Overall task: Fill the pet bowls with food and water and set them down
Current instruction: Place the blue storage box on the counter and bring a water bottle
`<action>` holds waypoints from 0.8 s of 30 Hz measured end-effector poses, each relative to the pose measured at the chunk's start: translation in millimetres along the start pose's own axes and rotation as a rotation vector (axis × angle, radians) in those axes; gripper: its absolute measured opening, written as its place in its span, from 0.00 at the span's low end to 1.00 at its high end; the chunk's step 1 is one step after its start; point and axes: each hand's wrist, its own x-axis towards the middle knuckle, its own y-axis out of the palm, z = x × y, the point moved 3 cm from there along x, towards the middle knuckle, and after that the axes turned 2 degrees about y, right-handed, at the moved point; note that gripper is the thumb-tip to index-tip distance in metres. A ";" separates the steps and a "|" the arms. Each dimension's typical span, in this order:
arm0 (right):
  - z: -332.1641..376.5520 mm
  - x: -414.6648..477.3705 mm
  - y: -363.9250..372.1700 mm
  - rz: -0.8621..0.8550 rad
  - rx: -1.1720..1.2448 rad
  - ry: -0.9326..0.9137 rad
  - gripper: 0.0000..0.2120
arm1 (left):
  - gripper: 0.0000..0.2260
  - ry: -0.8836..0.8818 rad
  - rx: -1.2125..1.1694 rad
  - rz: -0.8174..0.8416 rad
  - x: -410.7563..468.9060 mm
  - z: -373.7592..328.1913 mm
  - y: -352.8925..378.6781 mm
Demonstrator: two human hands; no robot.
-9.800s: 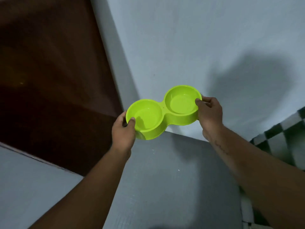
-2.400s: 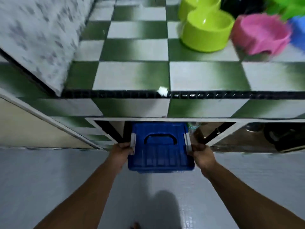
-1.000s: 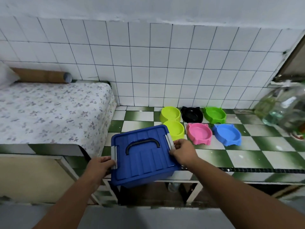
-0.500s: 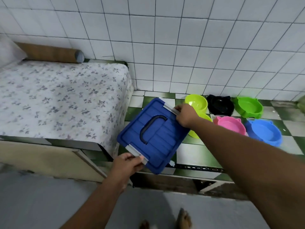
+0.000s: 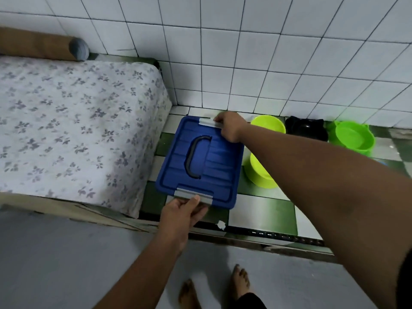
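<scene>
A blue lidded storage box (image 5: pixel 219 163) with a dark handle and grey end clips sits on the green-and-white checkered counter (image 5: pixel 263 210). My left hand (image 5: pixel 182 210) grips the near clip and my right hand (image 5: pixel 229 127) grips the far clip. Right of the box stands the yellow-green double pet bowl (image 5: pixel 259 168), partly hidden by my right forearm. A black bowl (image 5: pixel 306 128) and a green bowl (image 5: pixel 352 137) stand further right by the tiled wall. My forearm hides any bowls in front of them.
A mattress with a flowered sheet (image 5: pixel 73 130) lies left of the box, with a brown roll (image 5: pixel 42 46) at its far end. White wall tiles (image 5: pixel 245 52) rise behind the counter. My bare feet (image 5: pixel 214 288) stand on the grey floor below the counter edge.
The blue box has turned so its clips point near and far, and it has come down onto the counter beside the double bowl. Both hands stayed on its clips.
</scene>
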 end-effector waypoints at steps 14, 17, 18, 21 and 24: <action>3.0 23.8 3.5 -0.034 -0.130 -0.089 0.29 | 0.07 0.042 -0.106 -0.072 10.6 8.9 32.7; 2.2 16.4 7.8 -0.071 -0.065 -0.084 0.28 | 0.08 0.038 -0.082 -0.070 10.7 12.6 32.5; 1.3 10.6 9.8 -0.098 -0.009 -0.081 0.27 | 0.10 0.028 -0.056 -0.063 10.5 13.7 32.6; -2.1 -16.0 15.4 -0.198 0.153 -0.093 0.24 | 0.11 0.012 0.108 -0.035 7.3 14.4 31.9; -9.1 -52.2 25.4 -0.266 0.171 -0.089 0.21 | 0.10 0.031 0.273 0.024 5.4 11.0 28.8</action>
